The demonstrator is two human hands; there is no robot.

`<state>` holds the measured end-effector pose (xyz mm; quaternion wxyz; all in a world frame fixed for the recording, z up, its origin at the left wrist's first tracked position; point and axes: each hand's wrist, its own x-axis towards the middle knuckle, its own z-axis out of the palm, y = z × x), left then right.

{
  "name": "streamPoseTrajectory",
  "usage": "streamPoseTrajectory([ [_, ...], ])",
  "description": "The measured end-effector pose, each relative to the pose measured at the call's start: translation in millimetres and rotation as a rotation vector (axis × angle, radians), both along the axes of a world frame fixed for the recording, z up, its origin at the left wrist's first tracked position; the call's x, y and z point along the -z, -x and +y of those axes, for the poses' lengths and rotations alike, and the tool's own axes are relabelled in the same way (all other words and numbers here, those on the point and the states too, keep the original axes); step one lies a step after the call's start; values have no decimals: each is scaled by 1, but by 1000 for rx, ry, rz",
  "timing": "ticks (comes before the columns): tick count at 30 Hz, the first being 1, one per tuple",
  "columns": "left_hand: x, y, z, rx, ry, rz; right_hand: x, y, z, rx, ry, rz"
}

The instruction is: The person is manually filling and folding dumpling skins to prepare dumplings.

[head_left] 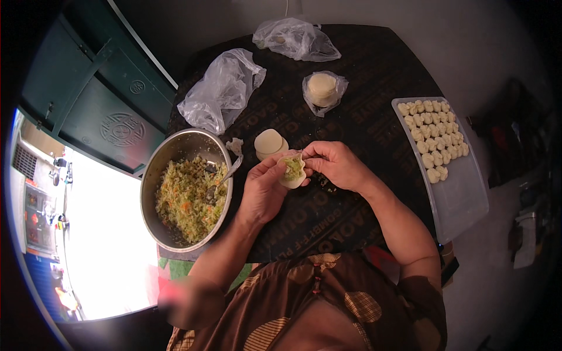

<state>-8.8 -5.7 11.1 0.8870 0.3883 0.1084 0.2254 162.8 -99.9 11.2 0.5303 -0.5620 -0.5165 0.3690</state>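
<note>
My left hand (263,186) cradles a round dumpling wrapper (291,181) with chopped green filling (294,168) heaped in its middle. The fingers of my right hand (335,164) pinch the wrapper's right edge, so both hands are on it. Just beyond my left hand lie a few loose wrappers (269,142), overlapping on the dark table. To the left stands a steel bowl (146,199) of chopped vegetable filling (186,202), green with orange bits. A metal spoon (229,172) rests in it, its handle against the right rim.
On the right, a pale plastic tray (459,205) bears rows of folded dumplings (436,131). A stack of wrappers (322,86) sits on plastic farther back. Crumpled clear bags (225,88) lie along the far side of the dark table (374,76). A green metal door (111,111) stands at left.
</note>
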Motion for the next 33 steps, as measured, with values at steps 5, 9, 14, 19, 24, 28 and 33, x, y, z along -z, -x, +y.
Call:
streamPoseTrajectory([
  [5,-2,-1,-1,18,-24,17,1,2,1,2,10,67],
  [9,-3,-2,-2,-4,-8,65,-8,6,-2,24,-40,-36],
  [14,-2,-2,-2,-41,-11,117,-12,10,-4,93,-151,-274],
  [19,-3,-2,-2,-56,-8,149,-8,10,-3,123,-208,-465],
  [24,3,-3,-2,-96,-69,190,-7,13,-3,131,-282,-595],
  [28,5,-2,-3,-123,-242,275,-6,17,-3,82,-392,-718],
  [33,1,-1,-6,-146,-288,325,-6,19,-2,126,-308,-601],
])
